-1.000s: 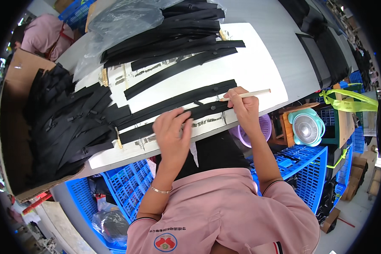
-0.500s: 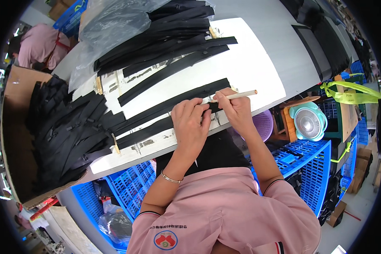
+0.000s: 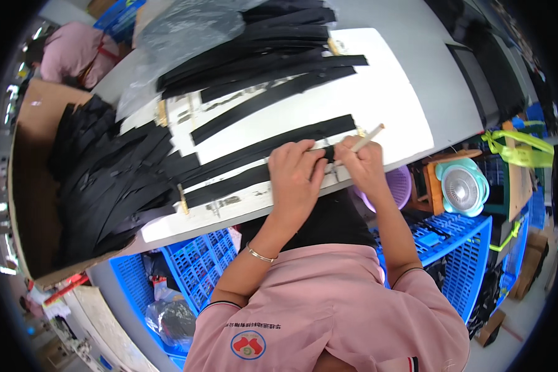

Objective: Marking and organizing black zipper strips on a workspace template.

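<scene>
My left hand (image 3: 293, 180) presses down on a black fabric strip (image 3: 229, 186), its bent fingers and thumb at the strip's right part. The strip lies along the near edge of a white board (image 3: 397, 102) with dark marks on it. In my right hand (image 3: 364, 162), a pale pencil (image 3: 373, 132) is held like a pen, its back end tilted up to the right. Its point, hidden by my fingers, is at the strip's right end. Just beyond lies another black strip (image 3: 310, 132), roughly parallel.
More black strips (image 3: 254, 59) are piled at the far side beside a clear plastic bag (image 3: 186, 34). A cardboard box (image 3: 28, 186) full of strips stands left. Blue crates (image 3: 459, 266), a purple basket (image 3: 400, 186) and a small teal fan (image 3: 461, 187) are near my right arm. A co-worker (image 3: 74, 53) bends at far left.
The pencil has tilted more upright, and my right hand has come down to the strip's right end. My left hand stays on the strip. The whole view has shifted slightly.
</scene>
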### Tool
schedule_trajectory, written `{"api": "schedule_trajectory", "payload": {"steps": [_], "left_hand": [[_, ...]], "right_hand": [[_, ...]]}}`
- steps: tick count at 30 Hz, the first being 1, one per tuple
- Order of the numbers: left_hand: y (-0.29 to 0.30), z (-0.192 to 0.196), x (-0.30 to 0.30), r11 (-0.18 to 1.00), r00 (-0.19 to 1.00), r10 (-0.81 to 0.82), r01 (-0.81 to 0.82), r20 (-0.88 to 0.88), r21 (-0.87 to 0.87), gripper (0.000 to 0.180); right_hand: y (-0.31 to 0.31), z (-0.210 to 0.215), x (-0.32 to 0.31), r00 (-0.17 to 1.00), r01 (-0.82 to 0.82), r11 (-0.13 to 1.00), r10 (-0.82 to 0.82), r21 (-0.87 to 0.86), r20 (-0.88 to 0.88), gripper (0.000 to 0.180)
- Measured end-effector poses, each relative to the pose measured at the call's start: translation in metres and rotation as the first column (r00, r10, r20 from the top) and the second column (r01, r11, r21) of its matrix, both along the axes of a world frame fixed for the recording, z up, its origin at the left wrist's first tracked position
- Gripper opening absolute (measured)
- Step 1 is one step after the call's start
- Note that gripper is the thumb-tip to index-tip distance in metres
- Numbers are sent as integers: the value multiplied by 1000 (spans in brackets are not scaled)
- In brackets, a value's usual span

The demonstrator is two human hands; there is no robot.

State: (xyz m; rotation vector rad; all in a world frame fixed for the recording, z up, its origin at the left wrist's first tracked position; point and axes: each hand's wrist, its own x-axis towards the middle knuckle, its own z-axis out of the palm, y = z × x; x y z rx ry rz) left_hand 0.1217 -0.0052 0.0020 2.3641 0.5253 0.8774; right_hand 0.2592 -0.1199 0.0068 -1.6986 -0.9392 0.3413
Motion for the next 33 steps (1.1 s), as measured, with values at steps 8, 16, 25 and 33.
{"api": "schedule_trajectory", "payload": {"steps": [8, 16, 25, 33], "left_hand": [[23, 13, -47, 979, 977, 197, -191, -85, 77, 35], [119, 7, -125, 864, 839, 486, -419, -244, 280, 49], [137, 13, -124, 828, 847, 518, -464, -115, 314, 14], [76, 22, -79, 978, 998, 54, -44, -44, 204, 25]], "right_hand": [[-8, -3, -4, 980, 138, 985, -121, 103, -155, 26], [10, -1, -4, 961, 30, 999, -33, 16, 273, 24], [47, 14, -11, 757, 93, 973, 70, -213, 649, 46], [80, 15, 3, 740, 206, 965, -45, -163, 671, 35]]}}
